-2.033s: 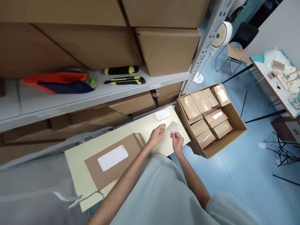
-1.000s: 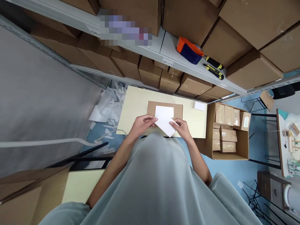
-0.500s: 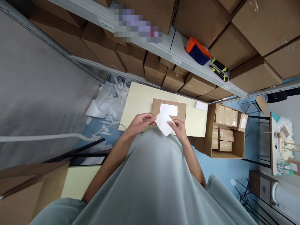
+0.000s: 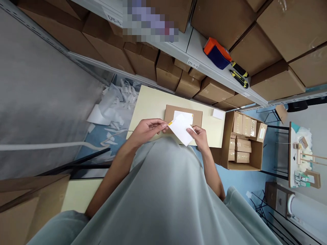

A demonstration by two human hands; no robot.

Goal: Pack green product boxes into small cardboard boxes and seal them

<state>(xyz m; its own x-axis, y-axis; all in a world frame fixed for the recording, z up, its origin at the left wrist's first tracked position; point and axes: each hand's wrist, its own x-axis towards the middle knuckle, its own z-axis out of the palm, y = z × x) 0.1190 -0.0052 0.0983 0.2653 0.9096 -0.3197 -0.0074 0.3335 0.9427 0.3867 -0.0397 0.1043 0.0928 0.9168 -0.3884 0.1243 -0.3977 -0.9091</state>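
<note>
A white label (image 4: 182, 130) with a yellow-orange mark at one corner is held tilted between my two hands. My left hand (image 4: 150, 130) has its fingers pinched together at the marked corner. My right hand (image 4: 199, 136) grips the right edge between thumb and fingers. Behind it lies a flat brown cardboard box (image 4: 169, 112) on the pale yellow table (image 4: 143, 105). On the box's top is a second white label (image 4: 187, 115) with a similar yellow mark, partly hidden by the held one.
A small white stack (image 4: 218, 114) sits at the table's right end. Beside it stands an open carton (image 4: 231, 149) of taped boxes. Above, a shelf (image 4: 201, 51) carries cartons, an orange-and-blue object (image 4: 217, 53) and utility knives (image 4: 239, 78). White scraps (image 4: 114, 102) lie left.
My hands have moved slightly apart, the left one leftward and the right one rightward. More of the held label shows, including its yellow-marked corner. The view has shifted a little.
</note>
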